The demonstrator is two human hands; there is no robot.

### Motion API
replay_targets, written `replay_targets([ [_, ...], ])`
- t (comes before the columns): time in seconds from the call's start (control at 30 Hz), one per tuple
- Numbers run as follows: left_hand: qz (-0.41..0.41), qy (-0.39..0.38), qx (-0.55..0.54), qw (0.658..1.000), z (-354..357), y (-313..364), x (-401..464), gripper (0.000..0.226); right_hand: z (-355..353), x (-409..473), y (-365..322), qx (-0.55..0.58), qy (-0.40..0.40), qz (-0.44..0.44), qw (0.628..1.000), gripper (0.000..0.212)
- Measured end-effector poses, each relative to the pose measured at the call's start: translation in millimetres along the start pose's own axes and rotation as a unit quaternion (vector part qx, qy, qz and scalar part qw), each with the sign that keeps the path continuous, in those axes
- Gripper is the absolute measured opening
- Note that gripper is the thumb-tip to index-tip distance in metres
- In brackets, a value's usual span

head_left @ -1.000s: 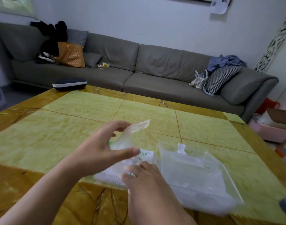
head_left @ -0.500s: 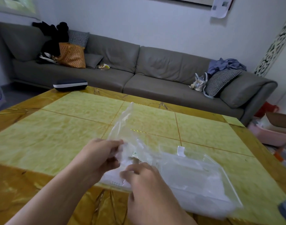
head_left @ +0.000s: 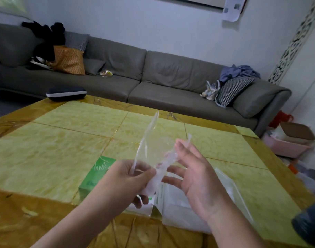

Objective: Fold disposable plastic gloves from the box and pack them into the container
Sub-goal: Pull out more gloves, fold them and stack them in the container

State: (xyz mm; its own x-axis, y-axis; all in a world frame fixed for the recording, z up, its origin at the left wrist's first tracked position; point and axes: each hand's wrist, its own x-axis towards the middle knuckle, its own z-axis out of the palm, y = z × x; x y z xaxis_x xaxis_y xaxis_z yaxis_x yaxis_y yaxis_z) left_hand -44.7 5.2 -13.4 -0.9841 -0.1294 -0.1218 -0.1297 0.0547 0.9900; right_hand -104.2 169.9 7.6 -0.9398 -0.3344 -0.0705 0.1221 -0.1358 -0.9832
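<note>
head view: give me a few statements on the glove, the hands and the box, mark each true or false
1. The left hand holds the clear plastic glove above the table. True.
2. The right hand is clenched in a fist. False: its fingers are spread, palm open beside the glove.
3. The glove box is green with a hand drawing on it. True.
4. The glove box sits on the sofa. False: it lies on the table, under the left hand.
5. A clear container lies on the table under the right hand. True.
</note>
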Motion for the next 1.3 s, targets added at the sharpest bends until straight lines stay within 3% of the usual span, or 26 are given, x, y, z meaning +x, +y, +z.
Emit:
replay_targets([
  [0.07,0.003,-0.02,-0.018,1.0,9,-1,-3,0.018,-4,2,4,-0.11,0.035,-0.011,0.993,0.051],
  [0.13,-0.006,-0.022,-0.026,0.999,10,1,-3,0.015,-5,3,5,-0.198,0.066,-0.03,0.978,0.059],
  [0.33,-0.007,0.046,-0.119,0.992,6,-1,1,0.019,-14,-1,0,-0.192,-0.03,-0.055,0.979,0.081],
  [0.4,0.021,0.079,-0.165,0.983,9,-4,4,0.016,-17,1,-2,-0.151,0.051,-0.072,0.985,0.075],
  [0.5,0.059,0.108,-0.191,0.974,8,-5,5,0.016,-29,6,-1,-0.141,0.177,-0.062,0.972,0.041],
  [0.63,0.072,0.106,-0.199,0.972,5,-4,2,0.022,-32,5,5,-0.107,0.049,0.054,0.992,0.022],
  [0.8,0.04,0.108,-0.179,0.977,-18,2,7,0.02,-41,6,6,-0.165,0.07,-0.037,0.983,0.013],
  [0.93,-0.026,0.018,-0.148,0.988,-33,2,8,0.032,-42,4,3,-0.196,-0.019,-0.026,0.98,0.015],
  [1.1,0.024,0.162,-0.174,0.971,-32,-4,15,0.014,-49,6,-2,-0.226,-0.032,0.005,0.974,0.018],
  [1.27,0.068,0.181,-0.175,0.965,-32,-3,13,0.015,-53,5,-4,-0.207,-0.019,0.007,0.978,0.01],
  [1.3,0.073,0.187,-0.172,0.965,-32,-3,13,0.014,-55,5,-4,-0.199,-0.03,0.014,0.979,0.019],
])
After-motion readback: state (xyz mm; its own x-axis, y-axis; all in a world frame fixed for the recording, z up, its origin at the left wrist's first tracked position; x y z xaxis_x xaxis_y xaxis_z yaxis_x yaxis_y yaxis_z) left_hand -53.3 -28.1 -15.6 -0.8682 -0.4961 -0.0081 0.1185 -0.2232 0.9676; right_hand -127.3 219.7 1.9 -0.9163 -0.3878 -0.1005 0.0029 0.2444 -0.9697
